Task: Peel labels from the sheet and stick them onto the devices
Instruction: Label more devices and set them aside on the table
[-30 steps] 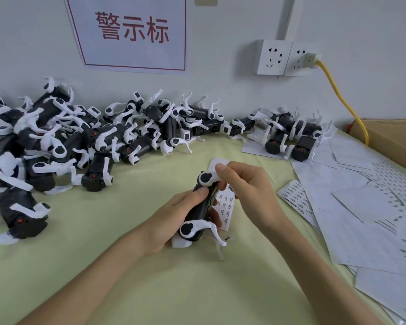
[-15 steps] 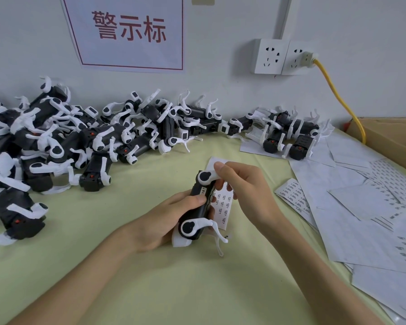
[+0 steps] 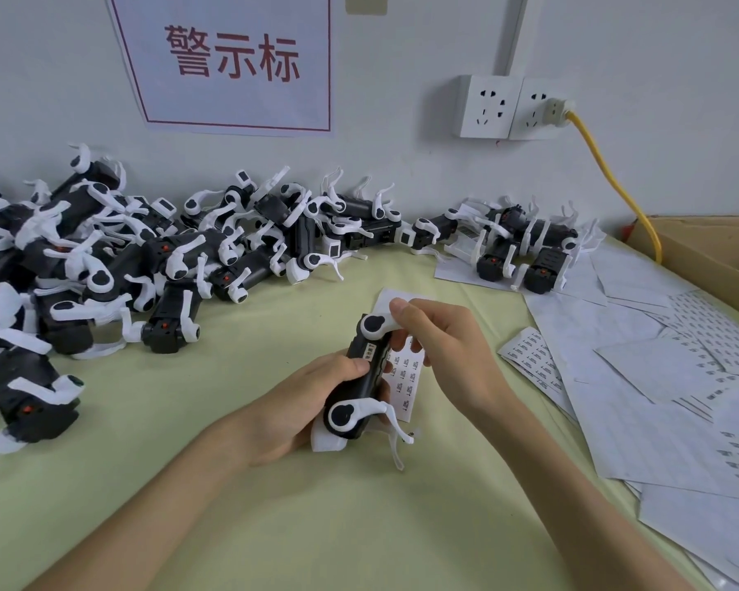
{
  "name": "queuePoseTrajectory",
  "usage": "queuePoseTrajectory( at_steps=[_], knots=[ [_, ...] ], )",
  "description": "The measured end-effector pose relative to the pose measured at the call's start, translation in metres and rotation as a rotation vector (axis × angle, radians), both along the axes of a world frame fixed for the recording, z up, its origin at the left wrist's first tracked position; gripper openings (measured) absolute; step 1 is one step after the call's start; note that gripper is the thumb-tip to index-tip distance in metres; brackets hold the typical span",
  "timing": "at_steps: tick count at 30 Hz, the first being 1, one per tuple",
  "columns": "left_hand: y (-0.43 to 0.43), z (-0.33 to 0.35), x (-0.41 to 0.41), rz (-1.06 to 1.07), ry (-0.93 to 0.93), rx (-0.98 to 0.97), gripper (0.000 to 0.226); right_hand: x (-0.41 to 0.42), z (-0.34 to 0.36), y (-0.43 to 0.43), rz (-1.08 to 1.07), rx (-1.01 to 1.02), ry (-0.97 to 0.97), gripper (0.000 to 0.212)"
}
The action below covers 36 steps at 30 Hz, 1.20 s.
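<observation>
Both hands held the device (image 3: 357,394) I watched, aimed at the far edge of the table (image 3: 188,484): left hand (image 3: 291,407) gripping mid-body, right hand (image 3: 449,356) pinching its tip.

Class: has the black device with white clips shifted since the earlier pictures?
No. The black device with white clips, gripped by the left hand, keeps its place beside the loose white label sheet lying to its right.

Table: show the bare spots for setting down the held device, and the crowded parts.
Bare cloth lies at the front of the table, between the forearms, and left of the left hand up to the device pile. Crowded: that pile along the left and back; loose label sheets cover the right.
</observation>
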<state>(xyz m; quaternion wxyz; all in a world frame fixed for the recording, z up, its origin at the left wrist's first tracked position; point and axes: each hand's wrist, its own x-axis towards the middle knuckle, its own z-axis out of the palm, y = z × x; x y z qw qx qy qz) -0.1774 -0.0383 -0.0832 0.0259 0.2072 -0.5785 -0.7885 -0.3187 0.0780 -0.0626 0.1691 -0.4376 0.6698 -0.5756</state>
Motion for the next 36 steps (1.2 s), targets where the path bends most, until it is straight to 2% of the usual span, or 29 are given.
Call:
queuePoseTrajectory(
  at_steps=[2,5,8,11,16,18,22,25,29,32,34,36],
  knots=[
    [-0.002,-0.001,0.001,-0.02,-0.004,0.025,0.027,-0.001,0.0,0.001,0.008,-0.011,-0.008,0.042],
    [-0.005,-0.002,0.003,-0.038,0.041,0.061,0.037,-0.002,-0.002,0.0,-0.024,-0.018,-0.007,0.039],
    [-0.007,0.0,0.004,-0.036,0.09,0.028,0.035,-0.006,-0.005,-0.001,-0.078,0.001,-0.048,0.031],
    [-0.007,0.001,0.004,-0.016,0.109,-0.019,0.045,-0.018,0.001,0.003,0.031,0.031,-0.136,0.032],
    [-0.004,0.002,0.002,0.012,0.07,-0.106,0.069,-0.025,0.005,0.011,0.213,0.191,-0.118,0.033],
    [-0.004,0.002,0.002,0.024,0.038,-0.107,0.068,-0.029,0.006,0.013,0.258,0.211,-0.178,0.033],
    [-0.006,0.0,0.001,0.113,0.044,0.064,0.061,-0.04,0.012,0.025,0.399,0.246,-0.306,0.038],
    [-0.01,0.002,0.003,0.203,0.147,0.243,0.061,-0.046,0.011,0.032,0.487,0.295,-0.312,0.037],
    [-0.021,0.002,0.006,0.296,0.308,0.404,0.058,-0.05,0.005,0.029,0.424,0.264,-0.287,0.034],
    [-0.024,-0.002,0.006,0.301,0.356,0.399,0.051,-0.053,0.001,0.022,0.376,0.227,-0.453,0.048],
    [-0.024,-0.004,0.003,0.327,0.333,0.328,0.047,-0.057,0.003,0.02,0.261,0.155,-0.579,0.044],
    [-0.023,-0.004,0.0,0.354,0.304,0.257,0.052,-0.067,0.008,0.024,0.108,-0.016,-0.747,0.041]
  ],
)
